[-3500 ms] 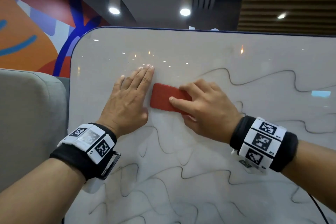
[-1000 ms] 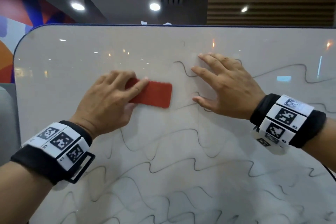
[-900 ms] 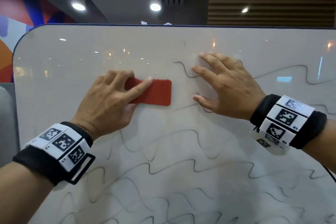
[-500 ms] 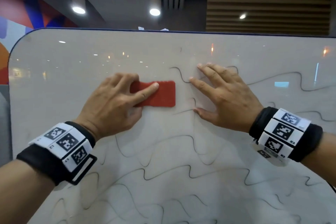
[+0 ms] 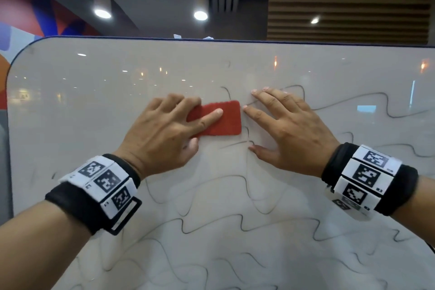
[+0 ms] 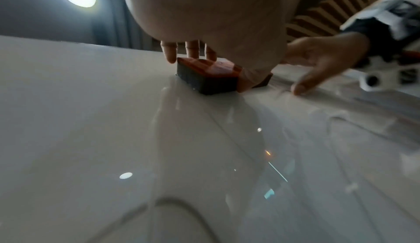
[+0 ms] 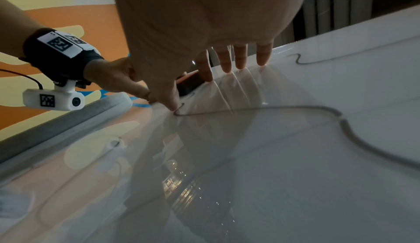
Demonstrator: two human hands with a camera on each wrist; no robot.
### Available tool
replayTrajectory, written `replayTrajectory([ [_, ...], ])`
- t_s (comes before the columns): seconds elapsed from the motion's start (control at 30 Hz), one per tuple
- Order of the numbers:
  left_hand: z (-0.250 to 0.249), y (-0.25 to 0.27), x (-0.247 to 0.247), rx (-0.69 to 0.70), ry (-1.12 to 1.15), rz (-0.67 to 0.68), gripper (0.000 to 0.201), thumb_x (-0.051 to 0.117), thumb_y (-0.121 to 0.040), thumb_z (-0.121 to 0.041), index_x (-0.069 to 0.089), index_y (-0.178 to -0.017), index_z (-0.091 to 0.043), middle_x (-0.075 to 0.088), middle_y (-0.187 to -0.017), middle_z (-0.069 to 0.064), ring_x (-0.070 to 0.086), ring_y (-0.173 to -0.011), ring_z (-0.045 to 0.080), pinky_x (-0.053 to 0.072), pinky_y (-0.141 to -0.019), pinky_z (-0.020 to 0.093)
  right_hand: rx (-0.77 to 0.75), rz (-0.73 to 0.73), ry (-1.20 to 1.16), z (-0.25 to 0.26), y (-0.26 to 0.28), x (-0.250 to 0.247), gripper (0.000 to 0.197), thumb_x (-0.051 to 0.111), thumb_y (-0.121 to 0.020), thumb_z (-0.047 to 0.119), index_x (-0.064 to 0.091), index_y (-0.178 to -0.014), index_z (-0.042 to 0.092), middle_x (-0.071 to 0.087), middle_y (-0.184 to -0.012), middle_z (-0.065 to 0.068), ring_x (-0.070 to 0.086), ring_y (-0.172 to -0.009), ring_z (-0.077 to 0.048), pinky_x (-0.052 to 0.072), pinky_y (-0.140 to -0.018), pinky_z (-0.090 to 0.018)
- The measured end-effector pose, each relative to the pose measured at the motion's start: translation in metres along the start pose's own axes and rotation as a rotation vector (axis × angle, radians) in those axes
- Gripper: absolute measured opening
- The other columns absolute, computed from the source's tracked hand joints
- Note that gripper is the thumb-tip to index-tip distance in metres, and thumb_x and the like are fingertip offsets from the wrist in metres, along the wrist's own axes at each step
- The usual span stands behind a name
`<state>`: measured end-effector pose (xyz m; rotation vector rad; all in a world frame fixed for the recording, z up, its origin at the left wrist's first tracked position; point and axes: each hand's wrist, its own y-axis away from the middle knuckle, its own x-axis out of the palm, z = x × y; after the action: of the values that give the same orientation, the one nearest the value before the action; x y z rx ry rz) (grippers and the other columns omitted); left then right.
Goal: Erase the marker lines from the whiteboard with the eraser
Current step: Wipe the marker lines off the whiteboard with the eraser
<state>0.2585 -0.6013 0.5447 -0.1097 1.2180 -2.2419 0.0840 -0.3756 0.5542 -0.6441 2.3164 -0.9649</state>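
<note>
you are gripping the flat red felt-bottomed eraser (image 5: 219, 118) with your left hand (image 5: 164, 134), fingers curled on it, pressing it on the glossy white whiteboard (image 5: 70, 113). your right hand (image 5: 289, 129) is lying flat and open at 3 o'clock, just beside it. you are mid-wipe. next, i think, you should be rubbing the wavy black marker lines (image 5: 235, 221) at 6 o'clock.

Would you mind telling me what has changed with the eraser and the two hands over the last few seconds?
The eraser passed from the right hand to the left hand, which now grips it and has slid it rightward up to the right index fingertip. The right hand let go and lies flat on the whiteboard. The wavy marker lines lower down remain unerased.
</note>
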Motion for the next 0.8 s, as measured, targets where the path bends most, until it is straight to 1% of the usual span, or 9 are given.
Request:
replayTrajectory([
  [0.13, 0.014, -0.019, -0.008, -0.373, 0.065, -0.077, 0.063, 0.053, -0.078, -0.034, 0.054, -0.141, -0.027, 0.054, -0.121, 0.014, 0.046, -0.101, 0.036, 0.047, -0.082, 0.049, 0.013, -0.003, -0.004, -0.004, 0.001, 0.000, 0.074, 0.064, -0.081, 0.055, 0.051, -0.137, 0.008, 0.043, -0.148, -0.018, 0.040, -0.137, -0.036, 0.036, -0.110, -0.051],
  [0.17, 0.013, -0.022, -0.008, -0.384, 0.070, -0.076, 0.063, 0.054, -0.079, -0.034, 0.054, -0.141, -0.026, 0.054, -0.121, 0.014, 0.045, -0.101, 0.036, 0.048, -0.082, 0.050, 0.018, -0.006, -0.004, -0.006, 0.002, -0.001, 0.075, 0.065, -0.081, 0.055, 0.051, -0.137, 0.007, 0.043, -0.148, -0.018, 0.040, -0.137, -0.036, 0.036, -0.110, -0.051],
  [0.33, -0.010, -0.011, 0.000, 0.017, 0.047, -0.001, 0.064, 0.058, -0.078, -0.030, 0.054, -0.141, -0.028, 0.056, -0.120, 0.010, 0.050, -0.101, 0.033, 0.045, -0.079, 0.042, 0.017, -0.019, -0.005, -0.011, 0.005, -0.001, 0.078, 0.065, -0.080, 0.055, 0.050, -0.137, 0.004, 0.044, -0.147, -0.019, 0.041, -0.137, -0.037, 0.037, -0.110, -0.052],
  [0.4, -0.006, -0.014, -0.002, -0.047, 0.056, -0.020, 0.063, 0.057, -0.077, -0.030, 0.055, -0.140, -0.030, 0.056, -0.119, 0.010, 0.049, -0.101, 0.033, 0.046, -0.079, 0.043, 0.019, -0.016, 0.000, -0.012, 0.005, 0.000, 0.080, 0.065, -0.080, 0.057, 0.050, -0.138, 0.004, 0.044, -0.147, -0.019, 0.041, -0.137, -0.037, 0.036, -0.110, -0.052],
  [0.5, -0.002, -0.023, -0.005, -0.289, 0.100, -0.079, 0.063, 0.056, -0.076, -0.031, 0.056, -0.139, -0.030, 0.056, -0.120, 0.011, 0.048, -0.102, 0.036, 0.047, -0.081, 0.049, 0.025, -0.008, -0.004, -0.016, 0.006, 0.000, 0.081, 0.063, -0.080, 0.059, 0.049, -0.139, 0.004, 0.044, -0.148, -0.018, 0.040, -0.137, -0.036, 0.034, -0.112, -0.051],
  [0.53, -0.005, -0.023, -0.004, -0.290, 0.104, -0.079, 0.063, 0.057, -0.076, -0.030, 0.056, -0.139, -0.029, 0.056, -0.120, 0.011, 0.048, -0.101, 0.036, 0.048, -0.081, 0.049, 0.027, -0.008, -0.007, -0.016, 0.006, 0.000, 0.082, 0.063, -0.080, 0.059, 0.049, -0.139, 0.005, 0.043, -0.148, -0.018, 0.040, -0.137, -0.036, 0.034, -0.112, -0.051],
  [0.7, -0.025, -0.001, 0.004, 0.113, 0.050, 0.039, 0.061, 0.054, -0.080, -0.032, 0.053, -0.142, -0.028, 0.057, -0.121, 0.013, 0.051, -0.102, 0.035, 0.046, -0.082, 0.045, 0.025, -0.007, -0.015, -0.018, 0.008, 0.001, 0.080, 0.060, -0.080, 0.058, 0.048, -0.139, 0.005, 0.042, -0.149, -0.017, 0.039, -0.138, -0.036, 0.033, -0.113, -0.050],
  [0.73, -0.023, 0.000, 0.003, 0.107, 0.044, 0.039, 0.062, 0.054, -0.081, -0.032, 0.053, -0.142, -0.029, 0.057, -0.121, 0.013, 0.051, -0.102, 0.035, 0.046, -0.083, 0.046, 0.024, -0.004, -0.015, -0.019, 0.009, 0.001, 0.080, 0.060, -0.080, 0.058, 0.048, -0.139, 0.005, 0.042, -0.149, -0.017, 0.039, -0.138, -0.036, 0.032, -0.113, -0.050],
  [0.8, -0.016, -0.005, 0.003, -0.042, 0.057, -0.001, 0.062, 0.055, -0.080, -0.029, 0.053, -0.142, -0.029, 0.057, -0.119, 0.013, 0.052, -0.100, 0.036, 0.047, -0.081, 0.048, 0.024, -0.002, -0.017, -0.020, 0.009, 0.001, 0.081, 0.060, -0.080, 0.058, 0.048, -0.140, 0.005, 0.042, -0.149, -0.017, 0.039, -0.138, -0.036, 0.031, -0.114, -0.049],
])
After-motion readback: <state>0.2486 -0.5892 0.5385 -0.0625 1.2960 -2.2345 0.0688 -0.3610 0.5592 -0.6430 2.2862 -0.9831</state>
